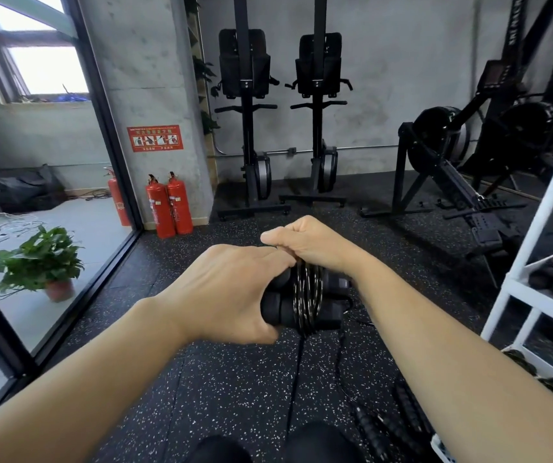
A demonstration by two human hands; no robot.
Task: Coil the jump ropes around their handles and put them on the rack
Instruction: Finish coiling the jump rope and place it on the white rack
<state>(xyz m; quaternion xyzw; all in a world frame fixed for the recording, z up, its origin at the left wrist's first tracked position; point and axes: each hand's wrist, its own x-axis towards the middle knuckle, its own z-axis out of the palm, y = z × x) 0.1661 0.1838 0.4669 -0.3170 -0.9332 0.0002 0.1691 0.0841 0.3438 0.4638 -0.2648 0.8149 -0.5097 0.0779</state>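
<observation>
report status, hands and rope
Left hand grips black foam handles. Right hand pinches black speckled cord coiled round them. Loose black ropes on floor by white metal rack.

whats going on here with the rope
A person is coiling a jump rope. The left hand grips the two black handles together while the right hand pinches the rope above the coil. More ropes lie on the floor, and the white rack stands to the right.
</observation>
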